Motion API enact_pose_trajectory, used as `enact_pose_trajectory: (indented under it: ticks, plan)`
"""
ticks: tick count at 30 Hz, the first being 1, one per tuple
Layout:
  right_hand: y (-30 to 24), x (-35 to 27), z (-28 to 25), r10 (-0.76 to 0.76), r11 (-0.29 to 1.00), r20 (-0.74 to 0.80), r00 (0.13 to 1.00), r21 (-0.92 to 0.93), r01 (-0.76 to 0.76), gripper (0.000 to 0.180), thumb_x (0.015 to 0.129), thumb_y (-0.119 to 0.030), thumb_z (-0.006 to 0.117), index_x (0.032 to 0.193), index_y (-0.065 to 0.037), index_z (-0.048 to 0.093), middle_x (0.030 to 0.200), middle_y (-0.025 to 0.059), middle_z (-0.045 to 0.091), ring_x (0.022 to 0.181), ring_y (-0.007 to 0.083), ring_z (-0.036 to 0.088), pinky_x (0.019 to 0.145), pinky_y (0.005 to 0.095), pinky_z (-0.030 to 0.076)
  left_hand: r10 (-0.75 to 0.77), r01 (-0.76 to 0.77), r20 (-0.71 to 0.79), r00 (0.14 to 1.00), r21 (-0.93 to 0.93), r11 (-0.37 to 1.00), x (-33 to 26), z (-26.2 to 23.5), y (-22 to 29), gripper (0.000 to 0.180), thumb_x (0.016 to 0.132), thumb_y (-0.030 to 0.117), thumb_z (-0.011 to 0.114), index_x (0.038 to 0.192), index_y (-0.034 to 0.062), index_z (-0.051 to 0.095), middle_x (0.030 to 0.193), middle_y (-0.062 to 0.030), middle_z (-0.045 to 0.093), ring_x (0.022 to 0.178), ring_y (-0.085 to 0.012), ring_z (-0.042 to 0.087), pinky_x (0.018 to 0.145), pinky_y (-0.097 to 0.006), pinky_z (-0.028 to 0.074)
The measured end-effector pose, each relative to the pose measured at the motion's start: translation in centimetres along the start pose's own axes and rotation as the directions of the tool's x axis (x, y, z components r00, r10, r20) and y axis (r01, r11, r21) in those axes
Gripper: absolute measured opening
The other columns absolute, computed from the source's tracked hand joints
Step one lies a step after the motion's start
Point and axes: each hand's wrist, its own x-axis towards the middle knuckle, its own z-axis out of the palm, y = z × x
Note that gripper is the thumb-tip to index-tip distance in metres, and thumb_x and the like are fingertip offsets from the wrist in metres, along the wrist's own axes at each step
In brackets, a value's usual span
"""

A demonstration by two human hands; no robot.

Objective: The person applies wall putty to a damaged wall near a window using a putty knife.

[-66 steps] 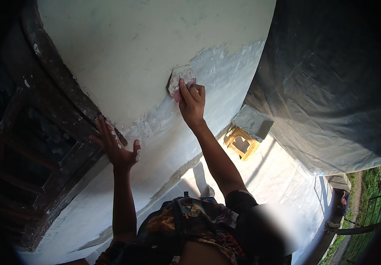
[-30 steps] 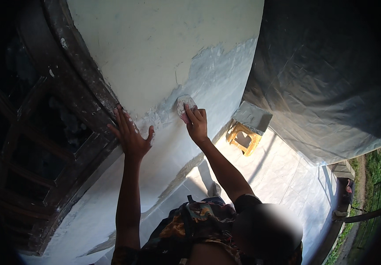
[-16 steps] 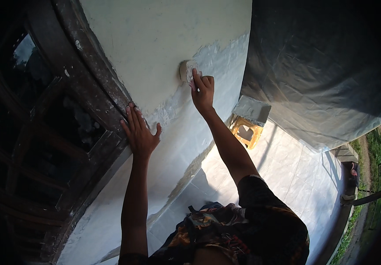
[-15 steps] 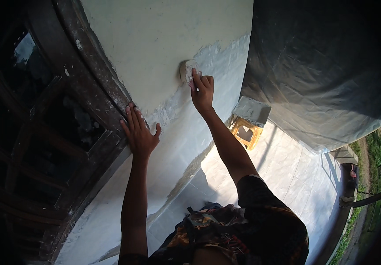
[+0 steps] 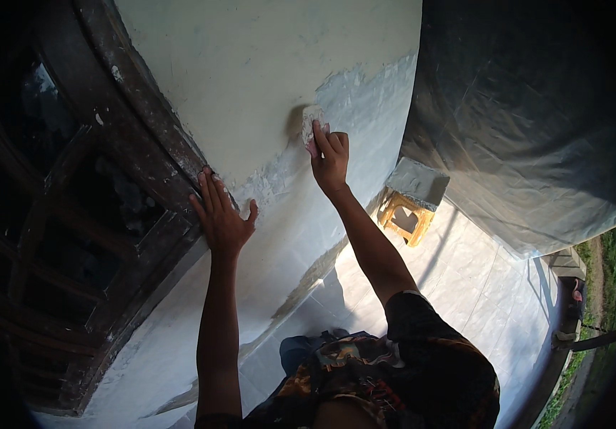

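Observation:
My right hand [image 5: 331, 159] is closed on a putty knife [image 5: 313, 116], its forefinger stretched along the tool. White paste coats the blade, and a pinkish part shows under the fingers. The knife is at the wall [image 5: 229, 79], by the border between its pale green surface and a bright white coat [image 5: 369, 96]; whether the blade touches is hard to tell. Against the edge of a dark wooden frame [image 5: 154, 143] rests my left hand [image 5: 226, 223], fingers stretched out, thumb apart, nothing held. White smears mark its fingertips.
Right of my right arm, a yellow stool [image 5: 396, 207] carries a grey, paste-smeared slab or tray [image 5: 422, 182]. A dark plastic sheet [image 5: 508, 150] hangs at the right. Pale tiles [image 5: 458, 279] cover the floor. Glass panes fill the frame at the left.
My right hand has moved slightly down the wall, and the putty knife has turned so its blade looks narrower. My left hand stays against the frame. The whole view has shifted a little.

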Motion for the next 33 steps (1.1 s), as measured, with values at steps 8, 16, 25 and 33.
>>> enact_pose_trajectory:
  ticks: [8, 16, 25, 33]
  plan:
    - [1.6, -5.2, 0.8, -0.064, 0.991, 0.098, 0.993, -0.11, 0.075, 0.061, 0.074, 0.001, 0.073, 0.133, -0.009, 0.062, 0.096, 0.0058, 0.063, 0.088, 0.0277, 0.055, 0.076, 0.0373, 0.053, 0.0, 0.0, 0.019, 1.0, 0.018, 1.0, 0.4, -0.2, 0.3, 0.091, 0.088, 0.05, 0.058, 0.142, -0.018, 0.03, 0.16, -0.029, 0.016, 0.152, -0.0347, 0.009, 0.119, -0.06, 0.009]
    - [1.6, 1.2, 0.7, 0.052, 0.996, -0.06, 0.997, -0.065, -0.056, 0.051, 0.083, -0.001, 0.071, 0.133, -0.005, 0.06, 0.085, 0.0072, 0.058, 0.08, 0.0259, 0.048, 0.076, 0.0353, 0.046, 0.009, -0.01, 0.017, 1.0, 0.047, 0.999, 0.1, 0.0, 0.0, 0.091, 0.088, 0.051, 0.057, 0.142, -0.018, 0.031, 0.16, -0.0288, 0.016, 0.152, -0.035, 0.009, 0.119, -0.06, 0.009]
    - [1.3, -6.3, 0.2, 0.044, 0.998, 0.103, 0.994, -0.04, -0.04, 0.055, 0.079, -0.004, 0.075, 0.132, -0.005, 0.06, 0.092, 0.0103, 0.064, 0.082, 0.0282, 0.056, 0.074, 0.0379, 0.052, 0.006, -0.006, 0.008, 1.0, 0.042, 0.999, 0.1, 0.1, 0.0, 0.091, 0.089, 0.052, 0.057, 0.142, -0.0171, 0.032, 0.159, -0.0286, 0.018, 0.152, -0.0349, 0.011, 0.119, -0.06, 0.011]
    - [1.6, 1.7, 1.4, -0.01, 0.998, 0.019, 1.0, -0.059, 0.012, 0.058, 0.081, 0.003, 0.07, 0.137, -0.003, 0.055, 0.082, 0.0093, 0.058, 0.076, 0.0277, 0.05, 0.073, 0.0363, 0.048, 0.001, -0.001, 0.002, 1.0, 0.032, 0.999, 0.4, -0.3, 0.4, 0.091, 0.088, 0.051, 0.058, 0.142, -0.0169, 0.032, 0.159, -0.028, 0.019, 0.152, -0.0346, 0.012, 0.119, -0.059, 0.011]
